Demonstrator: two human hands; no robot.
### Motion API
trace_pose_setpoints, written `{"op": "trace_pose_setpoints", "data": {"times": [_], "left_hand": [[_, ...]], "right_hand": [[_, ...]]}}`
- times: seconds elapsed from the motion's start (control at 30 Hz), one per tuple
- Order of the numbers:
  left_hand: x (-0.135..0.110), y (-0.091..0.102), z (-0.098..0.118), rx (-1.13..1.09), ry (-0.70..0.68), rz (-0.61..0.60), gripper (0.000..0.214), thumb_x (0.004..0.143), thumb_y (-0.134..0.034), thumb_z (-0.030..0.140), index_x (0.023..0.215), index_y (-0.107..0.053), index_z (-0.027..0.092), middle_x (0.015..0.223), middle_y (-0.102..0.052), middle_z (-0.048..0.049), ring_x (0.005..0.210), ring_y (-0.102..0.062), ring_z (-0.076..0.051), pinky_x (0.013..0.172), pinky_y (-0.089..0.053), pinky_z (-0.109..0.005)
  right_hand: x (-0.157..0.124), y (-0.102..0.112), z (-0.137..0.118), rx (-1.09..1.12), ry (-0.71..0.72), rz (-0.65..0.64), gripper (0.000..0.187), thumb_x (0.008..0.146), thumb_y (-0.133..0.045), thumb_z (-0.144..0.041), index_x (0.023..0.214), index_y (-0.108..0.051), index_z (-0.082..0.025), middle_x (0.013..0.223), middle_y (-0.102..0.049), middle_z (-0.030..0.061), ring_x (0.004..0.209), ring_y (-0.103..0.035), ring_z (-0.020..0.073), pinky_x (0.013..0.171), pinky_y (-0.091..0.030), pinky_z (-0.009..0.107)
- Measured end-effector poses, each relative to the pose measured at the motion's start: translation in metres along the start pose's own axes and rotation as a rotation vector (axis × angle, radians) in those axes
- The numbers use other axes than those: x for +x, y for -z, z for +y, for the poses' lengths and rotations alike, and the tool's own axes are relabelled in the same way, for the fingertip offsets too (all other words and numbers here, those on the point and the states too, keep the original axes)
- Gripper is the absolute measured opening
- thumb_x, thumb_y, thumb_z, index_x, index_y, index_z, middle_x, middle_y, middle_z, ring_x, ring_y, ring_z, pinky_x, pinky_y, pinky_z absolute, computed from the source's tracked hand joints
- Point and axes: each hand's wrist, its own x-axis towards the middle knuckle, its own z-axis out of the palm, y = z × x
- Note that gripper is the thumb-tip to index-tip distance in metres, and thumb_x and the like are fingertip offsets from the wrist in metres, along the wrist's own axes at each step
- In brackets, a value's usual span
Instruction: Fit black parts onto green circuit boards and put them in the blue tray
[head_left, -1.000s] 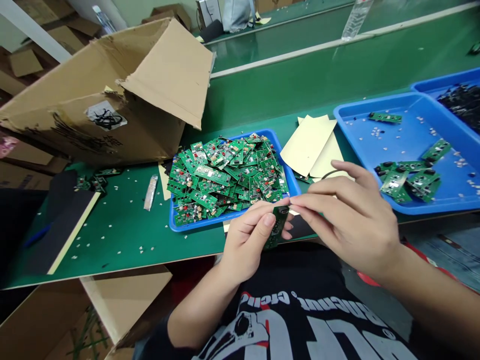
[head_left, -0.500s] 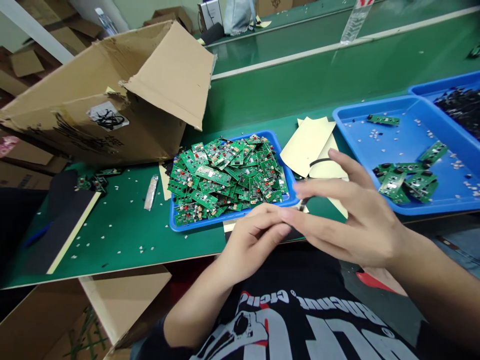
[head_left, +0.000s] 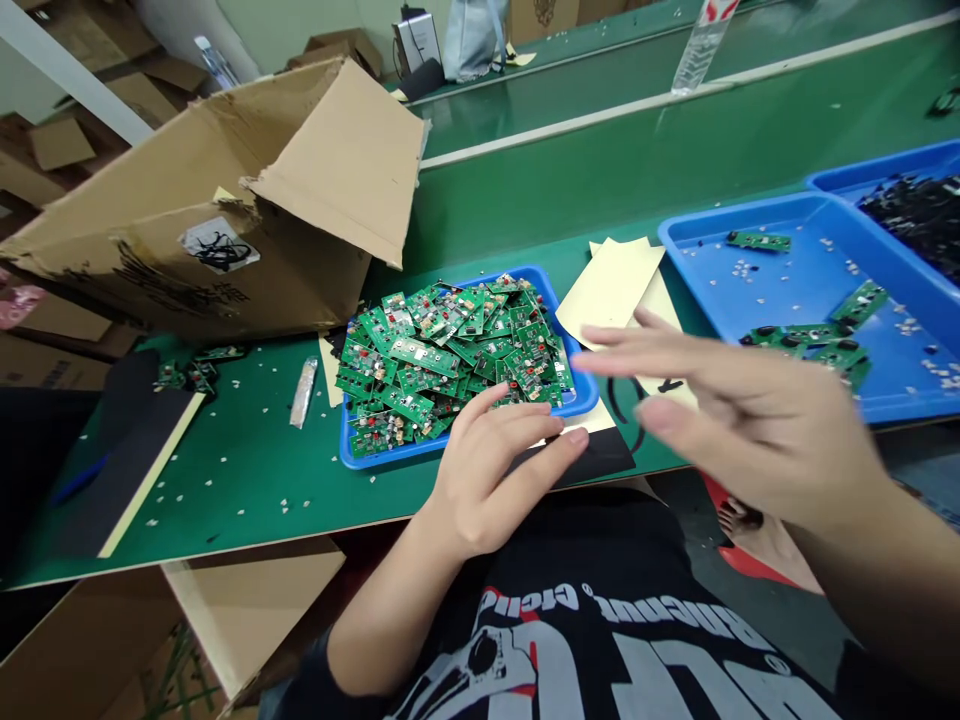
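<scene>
Hands have come apart: a second ago both pinched one small green board between their fingertips over the lap, and now neither shows it. Where that board went I cannot tell.

The left hand (head_left: 495,470) lies open, palm down, fingers loosely spread. Its outer fingertips rest on the black sheet (head_left: 600,460) at the table's near edge. Its forefinger reaches over the near rim of the small blue tray (head_left: 352,455), at the edge of the heap of boards (head_left: 442,360) that fills it.

The right hand (head_left: 750,420), blurred with motion, is flat and open with fingers apart and holds nothing visible. It hovers over the table edge between that tray and the large blue tray (head_left: 697,260), where a few boards (head_left: 795,335) lie.

Beyond are yellow sheets (head_left: 611,285), then a torn cardboard box (head_left: 225,200).
</scene>
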Motion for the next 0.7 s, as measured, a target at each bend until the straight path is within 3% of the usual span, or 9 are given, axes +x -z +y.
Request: {"op": "trace_pose_setpoints", "data": {"times": [0.13, 0.27, 0.37, 0.47, 0.53, 0.7], "left_hand": [[-0.004, 0.001, -0.001, 0.023, -0.032, 0.058, 0.029, 0.087, -0.059, 0.007, 0.115, -0.062, 0.015, 0.108, -0.068, -0.0054, 0.106, -0.063, -0.016, 0.103, -0.047, -0.039], [-0.008, -0.001, -0.004, 0.026, -0.024, 0.146, 0.037, 0.086, -0.060, 0.007, 0.122, -0.058, 0.014, 0.107, -0.068, -0.0059, 0.103, -0.064, -0.017, 0.099, -0.052, -0.038], [-0.009, -0.001, -0.006, 0.032, -0.019, 0.151, 0.036, 0.087, -0.059, 0.008, 0.122, -0.059, 0.017, 0.106, -0.068, -0.0056, 0.102, -0.064, -0.018, 0.097, -0.053, -0.040], [-0.009, 0.000, -0.007, 0.048, -0.021, 0.154, 0.035, 0.086, -0.059, 0.008, 0.120, -0.060, 0.017, 0.105, -0.068, -0.0058, 0.101, -0.065, -0.018, 0.097, -0.053, -0.040], [-0.008, 0.000, -0.007, 0.055, -0.025, 0.154, 0.035, 0.086, -0.060, 0.007, 0.120, -0.061, 0.017, 0.105, -0.068, -0.0060, 0.102, -0.065, -0.019, 0.098, -0.053, -0.041], [-0.011, -0.002, -0.006, 0.057, -0.019, 0.159, 0.033, 0.087, -0.060, 0.010, 0.118, -0.062, 0.020, 0.104, -0.069, -0.0046, 0.102, -0.065, -0.019, 0.099, -0.053, -0.041]], "right_hand": [[0.006, -0.017, 0.001, -0.008, -0.041, -0.131, 0.012, 0.089, -0.058, -0.026, 0.092, -0.070, -0.027, 0.094, -0.075, -0.0011, 0.111, -0.064, 0.0244, 0.114, -0.024, 0.059], [0.002, -0.019, 0.002, 0.142, -0.238, -0.242, 0.015, 0.087, -0.060, -0.034, 0.083, -0.071, -0.026, 0.091, -0.075, 0.0004, 0.100, -0.068, 0.0238, 0.111, -0.032, 0.054], [-0.001, -0.020, -0.001, 0.254, -0.356, -0.255, 0.013, 0.085, -0.062, -0.033, 0.083, -0.072, -0.025, 0.090, -0.075, 0.0013, 0.091, -0.070, 0.0217, 0.102, -0.045, 0.044], [0.000, -0.023, -0.005, 0.313, -0.413, -0.213, 0.013, 0.084, -0.062, -0.032, 0.087, -0.072, -0.024, 0.089, -0.075, 0.0021, 0.083, -0.070, 0.0202, 0.079, -0.057, 0.034], [0.001, -0.026, -0.007, 0.383, -0.458, -0.190, 0.014, 0.083, -0.062, -0.030, 0.090, -0.070, -0.022, 0.091, -0.075, 0.0041, 0.082, -0.071, 0.0200, 0.067, -0.058, 0.029], [0.001, -0.031, -0.006, 0.607, -0.568, -0.225, 0.014, 0.083, -0.061, -0.023, 0.095, -0.066, -0.019, 0.071, -0.072, 0.0017, 0.069, -0.070, 0.0158, 0.063, -0.057, 0.024]]}}
